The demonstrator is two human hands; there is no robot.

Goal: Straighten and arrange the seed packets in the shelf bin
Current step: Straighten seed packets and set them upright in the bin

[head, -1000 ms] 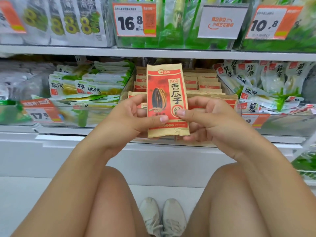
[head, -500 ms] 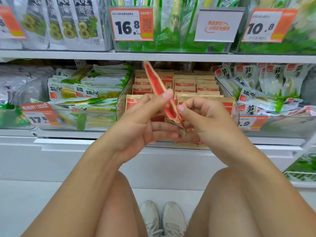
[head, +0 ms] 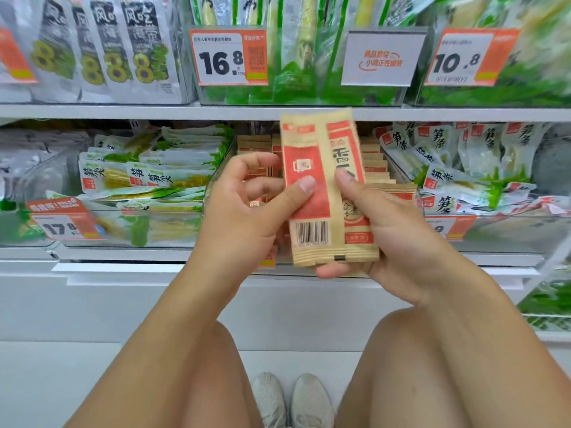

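Spanning the whole view, the shelf (head: 278, 113) carried clear bins of snack bags, with green-and-white packs (head: 145, 177) to the left and more bags (head: 482, 168) to the right. Between them sat the bin (head: 222, 168) of tan-and-red seed packets (head: 375, 163), rows standing fairly even at the back, so by my judgement the sorting was partly done and the held ones were yet to go back in. Just before that bin, two packets (head: 324, 193) were held upright, one back-side out with its barcode showing and one front-side out behind it. The left hand (head: 244, 208) pinched the near packet with its thumb on the red panel; the right hand (head: 392, 230) gripped the pair from the right, a finger curled under the bottom edge. Price tags (head: 228, 58) read 16.8, 10.8 and 17.8; a white sign's print was too blurred to read.
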